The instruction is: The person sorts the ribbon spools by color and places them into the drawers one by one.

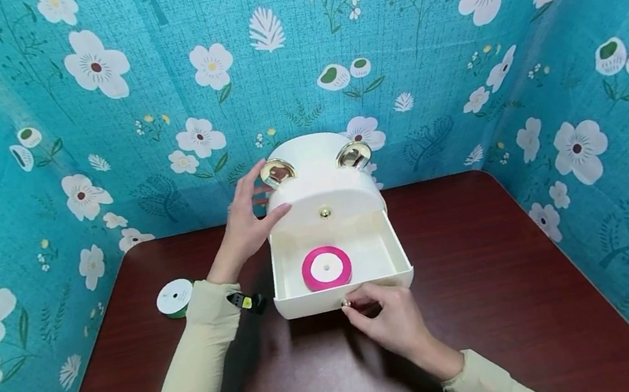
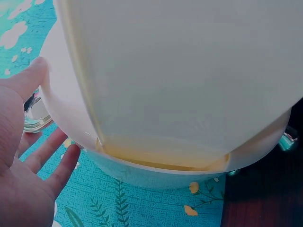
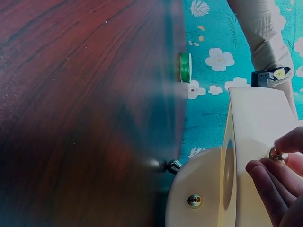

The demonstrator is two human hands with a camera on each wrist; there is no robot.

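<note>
Right hand (image 1: 394, 320) pinches the open drawer's knob (image 3: 278, 155); left hand (image 1: 245, 220) spreads at the box's side

Thumb and fingertips of the right hand close narrowly around the small gold knob, in the middle of the drawer's front. The left hand is wide, its fingers parted and fairly straight beside the left gold fitting (image 1: 278, 171), its thumb at the edge of the white box (image 1: 310, 155). How hard it presses, I cannot tell.

The drawer (image 1: 310, 304) stands open at the front of the box, above the dark red table (image 1: 478, 279). A pink ribbon reel (image 1: 335, 264) lies flat inside, near the front wall and a little left of the middle. A green reel (image 1: 175, 297) with a white face sits on the table, well apart to the left.

Box and drawer look like thin, stiff plastic, probably light, so the shell could slide unless steadied by its rounded side. The knob seems smooth and slippery; a pinch close to its base, square to the front, should hold best. The gold fittings look like poor handholds.
</note>
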